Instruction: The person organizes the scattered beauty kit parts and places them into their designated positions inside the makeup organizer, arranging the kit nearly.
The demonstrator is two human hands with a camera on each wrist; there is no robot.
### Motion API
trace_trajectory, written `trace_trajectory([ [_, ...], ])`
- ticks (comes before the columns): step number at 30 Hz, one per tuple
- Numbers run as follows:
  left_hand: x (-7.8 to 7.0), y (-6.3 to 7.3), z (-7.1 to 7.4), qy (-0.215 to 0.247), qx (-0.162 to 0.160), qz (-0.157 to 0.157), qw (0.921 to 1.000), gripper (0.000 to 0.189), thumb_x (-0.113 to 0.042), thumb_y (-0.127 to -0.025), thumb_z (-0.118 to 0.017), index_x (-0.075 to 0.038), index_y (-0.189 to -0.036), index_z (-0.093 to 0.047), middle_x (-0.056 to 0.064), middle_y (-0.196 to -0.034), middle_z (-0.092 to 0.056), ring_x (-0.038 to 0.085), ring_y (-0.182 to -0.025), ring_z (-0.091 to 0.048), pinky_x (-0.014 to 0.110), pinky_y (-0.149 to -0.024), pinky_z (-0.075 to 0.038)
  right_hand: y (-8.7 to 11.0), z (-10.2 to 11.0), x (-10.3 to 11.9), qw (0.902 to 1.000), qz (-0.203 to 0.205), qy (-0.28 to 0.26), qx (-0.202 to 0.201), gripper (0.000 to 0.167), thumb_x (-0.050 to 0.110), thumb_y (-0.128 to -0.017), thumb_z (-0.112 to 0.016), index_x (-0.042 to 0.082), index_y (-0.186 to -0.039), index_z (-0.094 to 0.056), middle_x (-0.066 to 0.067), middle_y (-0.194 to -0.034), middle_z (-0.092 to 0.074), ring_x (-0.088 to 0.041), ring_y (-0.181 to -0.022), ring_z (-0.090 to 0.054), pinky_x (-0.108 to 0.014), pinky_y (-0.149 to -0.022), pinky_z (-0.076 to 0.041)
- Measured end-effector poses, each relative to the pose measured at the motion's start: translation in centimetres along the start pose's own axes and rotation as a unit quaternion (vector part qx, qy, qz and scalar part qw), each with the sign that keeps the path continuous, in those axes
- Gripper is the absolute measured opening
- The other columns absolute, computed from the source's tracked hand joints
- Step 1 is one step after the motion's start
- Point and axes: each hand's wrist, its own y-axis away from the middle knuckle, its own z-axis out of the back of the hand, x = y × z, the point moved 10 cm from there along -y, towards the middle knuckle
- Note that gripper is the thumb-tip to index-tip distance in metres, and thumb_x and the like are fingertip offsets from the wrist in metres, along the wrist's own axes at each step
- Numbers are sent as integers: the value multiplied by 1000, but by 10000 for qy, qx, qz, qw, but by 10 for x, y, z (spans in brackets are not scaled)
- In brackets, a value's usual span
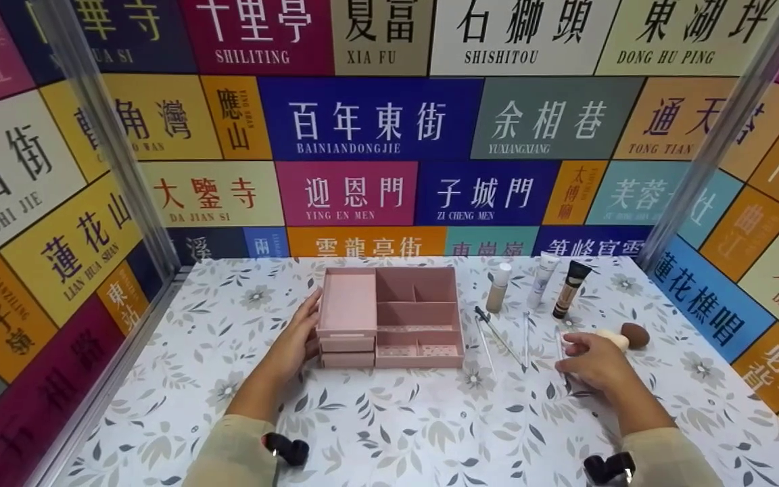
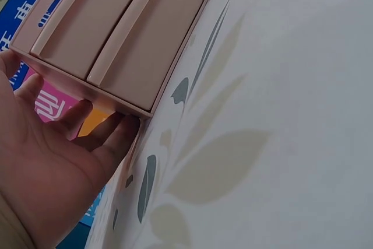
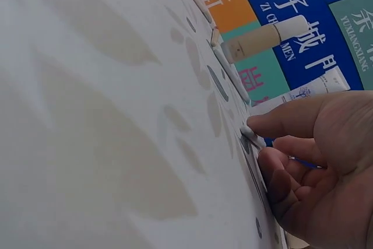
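Observation:
A pink desk organizer [image 1: 349,301] stands mid-table, with open compartments on its right and two drawers [image 2: 148,36] at its lower left front. My left hand [image 1: 297,338] rests its fingertips against the organizer's left side, fingers loosely bent; the left wrist view shows the fingertips at its edge. Over the table on the right, my right hand [image 1: 592,362] pinches a thin white stick [image 3: 250,135] between thumb and fingers, low at the tabletop. Most of that stick is hidden behind the fingers, so its kind is unclear.
Several thin sticks [image 1: 487,341] lie right of the organizer. Behind them stand a foundation bottle [image 1: 496,291], a white tube [image 1: 539,284] and a black-capped tube [image 1: 569,291]. Beyond my right hand sit a brown makeup sponge [image 1: 635,335] and a cream one [image 1: 612,337]. Sign-covered walls enclose the table.

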Motion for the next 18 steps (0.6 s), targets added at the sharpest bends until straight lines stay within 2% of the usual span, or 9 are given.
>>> trace_trajectory([
  [3,2,0,1,-10,-11,52,10000,54,-44,-114,-39,-53,-166,-28,-1,-180,-19,33,-161,-37,56,-131,-35,-1,1,-1,9999,-88,126,32,79,24,-88,-88,-2,-154,-52,-20,-131,-65,-32,-117,-60,-43,-99,-51],
  [8,3,0,2,-106,-27,74,9999,55,-45,-114,-39,-52,-166,-26,-1,-180,-21,34,-162,-36,57,-130,-36,1,2,0,9995,-65,319,33,76,24,-88,-87,-2,-152,-54,-14,-121,-66,-29,-110,-60,-39,-94,-50],
  [18,3,1,2,-96,-16,137,9999,54,-45,-114,-38,-53,-166,-26,-1,-180,-20,33,-162,-36,57,-131,-34,4,8,1,9977,-79,654,-141,61,18,-91,-81,-3,-144,-62,-17,-116,-73,-30,-105,-64,-46,-94,-52],
])
